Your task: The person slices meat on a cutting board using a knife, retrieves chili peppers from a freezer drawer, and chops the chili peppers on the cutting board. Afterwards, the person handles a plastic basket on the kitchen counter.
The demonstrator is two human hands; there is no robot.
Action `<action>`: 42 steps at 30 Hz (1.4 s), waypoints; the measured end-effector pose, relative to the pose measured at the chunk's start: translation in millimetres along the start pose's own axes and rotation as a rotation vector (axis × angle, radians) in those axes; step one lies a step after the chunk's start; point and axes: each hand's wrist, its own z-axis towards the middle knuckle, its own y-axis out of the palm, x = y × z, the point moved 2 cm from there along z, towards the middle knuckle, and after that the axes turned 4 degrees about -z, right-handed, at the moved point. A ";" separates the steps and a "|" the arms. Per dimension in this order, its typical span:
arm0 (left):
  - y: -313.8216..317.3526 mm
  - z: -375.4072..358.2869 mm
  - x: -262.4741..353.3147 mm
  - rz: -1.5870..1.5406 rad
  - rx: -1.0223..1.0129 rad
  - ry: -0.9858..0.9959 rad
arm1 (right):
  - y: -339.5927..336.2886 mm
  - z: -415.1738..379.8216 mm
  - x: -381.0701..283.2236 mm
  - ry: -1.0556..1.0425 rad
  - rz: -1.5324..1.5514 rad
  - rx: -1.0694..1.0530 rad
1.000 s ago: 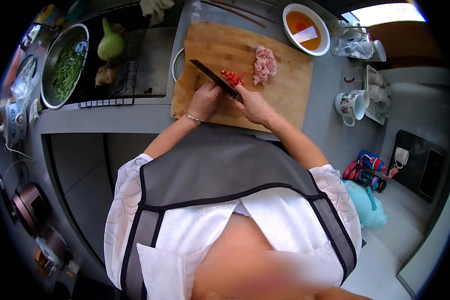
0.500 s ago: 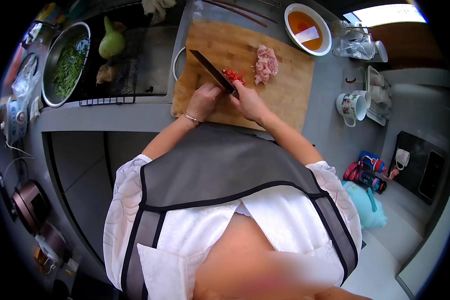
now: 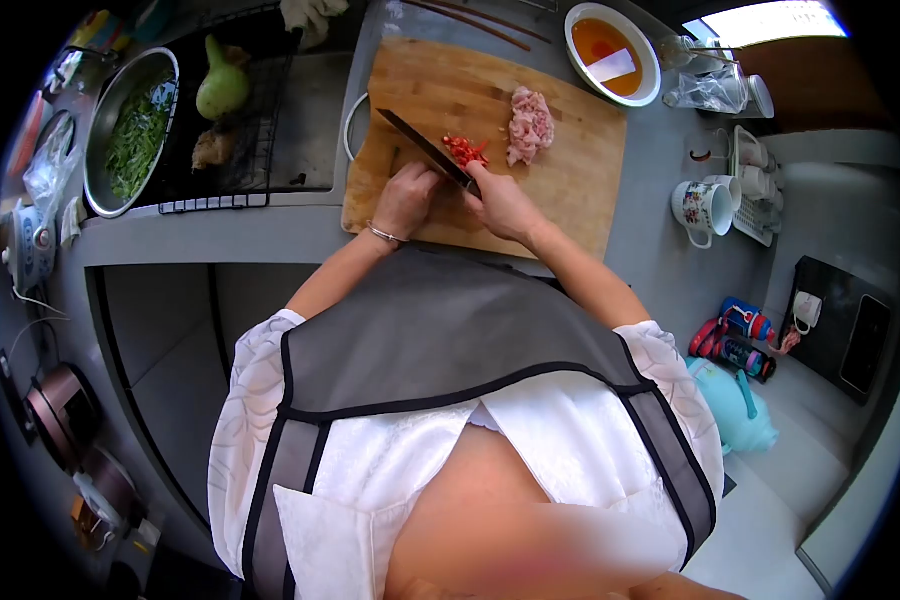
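My right hand point(image 3: 505, 207) is closed round the handle of a kitchen knife point(image 3: 420, 144), whose dark blade slants up and left above the wooden cutting board point(image 3: 580, 170). My left hand point(image 3: 408, 200) rests on the board left of the knife, fingers curled in; whatever they pinch is hidden. Just beyond the blade lies a small heap of chopped red chili point(image 3: 466, 151). A mound of pale pink cut meat point(image 3: 530, 127) sits to its right.
Behind the board are chopsticks point(image 3: 470, 24) and a white bowl point(image 3: 653, 72) of orange liquid. To the left, a metal basin point(image 3: 92, 165) holds leafy greens, near a green gourd point(image 3: 222, 88) and a knobbly brown root point(image 3: 212, 147). A floral mug point(image 3: 703, 208) stands at right.
Both hands stay in nearly the same place, with the knife at much the same slant. The whole view has shifted very slightly.
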 end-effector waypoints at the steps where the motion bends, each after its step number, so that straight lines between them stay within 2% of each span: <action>1: 1.1 0.6 0.6 0.000 -0.001 0.001 | -3.7 -2.3 -2.7 0.001 0.001 0.001; 7: -2.0 -0.6 -1.1 0.011 -0.003 0.016 | 2.5 -8.8 -9.2 0.010 -0.059 -0.039; 10: -4.4 -0.7 -4.3 0.056 -0.074 0.026 | 17.2 0.9 -0.8 -0.034 -0.049 0.083; 13: -3.3 -4.5 -2.4 0.048 -0.044 0.007 | 12.9 -2.2 -2.2 -0.051 -0.027 0.073; 16: 0.4 -5.5 0.4 0.030 -0.014 0.044 | -1.1 -11.8 -11.8 0.021 -0.005 -0.022; 23: -5.7 0.7 3.5 0.063 -0.079 0.053 | 6.8 -12.5 -4.3 0.077 0.071 -0.047; 25: -5.8 3.8 6.5 0.068 -0.091 0.061 | 17.6 -10.5 -0.6 0.038 0.060 0.112; 26: -4.5 4.7 9.6 0.074 -0.100 0.066 | 15.6 -8.1 4.1 0.037 0.062 0.116; 28: -2.1 4.4 10.6 0.082 -0.112 0.075 | 3.1 -2.2 5.4 0.097 0.203 0.010; 29: 0.6 2.1 7.0 0.103 -0.127 0.044 | -3.3 -4.6 2.8 0.096 0.205 0.013; 31: -6.2 5.2 11.5 0.135 -0.140 0.010 | -19.0 -12.4 -11.2 0.287 0.334 -0.029; 33: -25.0 14.8 23.3 0.261 -0.001 -0.091 | -24.9 -18.0 -2.9 0.287 0.353 0.005; 34: -28.9 16.5 23.0 0.267 0.000 -0.091 | -27.2 -21.0 3.7 0.253 0.286 0.084; 36: -42.3 15.6 18.5 0.356 0.178 -0.175 | -32.0 -30.5 12.9 0.198 0.188 0.194; 37: -44.9 12.6 18.0 0.361 0.179 -0.174 | -30.6 -35.9 17.1 0.194 0.192 0.194; 39: -47.7 3.4 15.2 0.469 0.130 -0.293 | -26.8 -46.7 25.2 0.129 0.120 0.322; 40: -50.0 0.4 14.2 0.473 0.131 -0.289 | -24.2 -48.9 28.8 0.157 0.039 0.306; 42: -50.6 -2.2 5.2 0.416 -0.007 -0.287 | -14.8 -48.1 28.2 0.198 -0.029 0.314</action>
